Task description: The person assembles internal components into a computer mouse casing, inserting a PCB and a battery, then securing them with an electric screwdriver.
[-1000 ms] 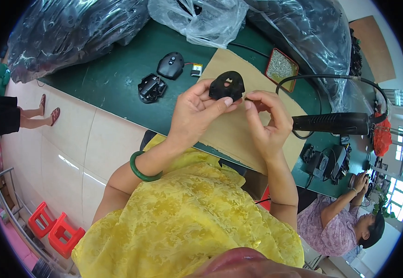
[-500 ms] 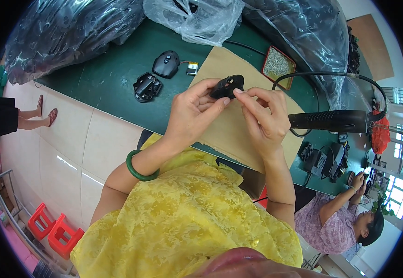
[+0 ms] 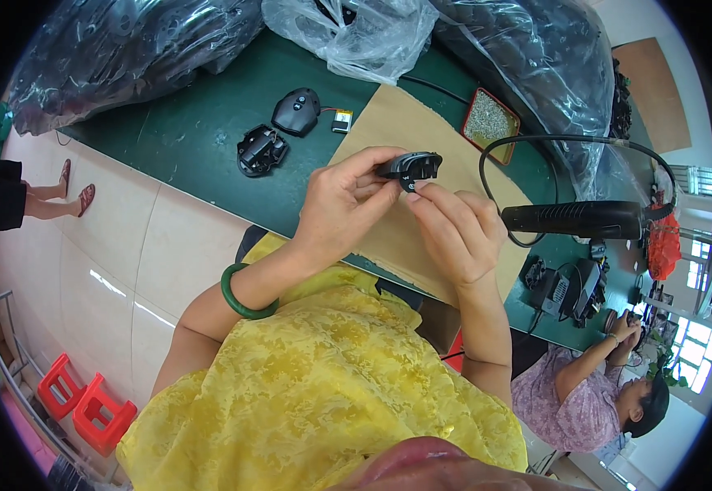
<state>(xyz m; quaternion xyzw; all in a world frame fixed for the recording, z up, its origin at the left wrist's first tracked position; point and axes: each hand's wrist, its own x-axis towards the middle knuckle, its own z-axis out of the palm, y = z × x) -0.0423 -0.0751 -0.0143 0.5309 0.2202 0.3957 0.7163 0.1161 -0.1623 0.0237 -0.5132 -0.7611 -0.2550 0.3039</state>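
Observation:
A small black plastic casing (image 3: 421,166) is gripped between the thumb and fingers of my left hand (image 3: 331,209), above a sheet of brown cardboard. Its hollow side with inner ribs shows, along with a rounded lower part bearing small white marks. My right hand (image 3: 464,237) pinches the lower edge of this casing, thumb and index fingertip closed there; whether a smaller piece is between them is hidden. On the green table beyond my left hand lie a black rounded shell (image 3: 296,111), a silver-and-yellow battery pack (image 3: 341,121) on thin wires and an open black housing (image 3: 261,150).
The cardboard (image 3: 389,110) lies under my hands. A black corded handheld tool (image 3: 573,219) is right of my right hand. Beyond sits a red-rimmed tray (image 3: 491,116) of tiny metal parts. Filled plastic bags (image 3: 139,61) line the far side. A co-worker (image 3: 573,393) sits at right.
The black casing has been turned, so its hollow, ribbed side now shows. My right fingers have shifted slightly down along its edge, and the view has moved a little.

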